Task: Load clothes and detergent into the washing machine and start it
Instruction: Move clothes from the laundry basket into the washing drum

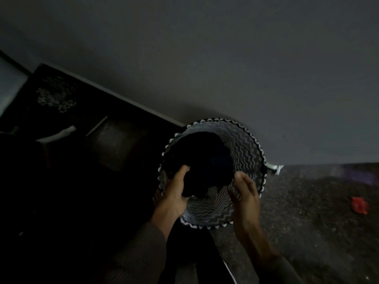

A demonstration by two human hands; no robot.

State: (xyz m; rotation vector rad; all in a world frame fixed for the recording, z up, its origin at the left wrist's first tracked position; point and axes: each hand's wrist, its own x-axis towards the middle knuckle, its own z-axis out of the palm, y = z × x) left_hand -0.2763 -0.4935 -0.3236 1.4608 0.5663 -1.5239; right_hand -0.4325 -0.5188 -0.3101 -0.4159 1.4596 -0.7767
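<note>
Holding: left grip [174, 189], fingers curled round the near-left edge of the dark clothes [201, 160], thumb on top.
Right grip [245, 193]: fingers loose and spread, holding nothing, just beside the bundle.
Clothes: heaped inside the zigzag basket [246, 152], which stands on the floor [307, 201] by the wall [225, 58].
Washing machine: not identifiable in this dim view.
Risks, judged:
- A one-sided hold may let the heap sag and shed a piece, such as the pale item [212, 192] at its near edge.
- Dark cloth in poor light makes a left-behind garment easy to miss.
- A snagged piece could tip the basket.

Red scrap [360, 204]: on the floor, well apart.
</note>
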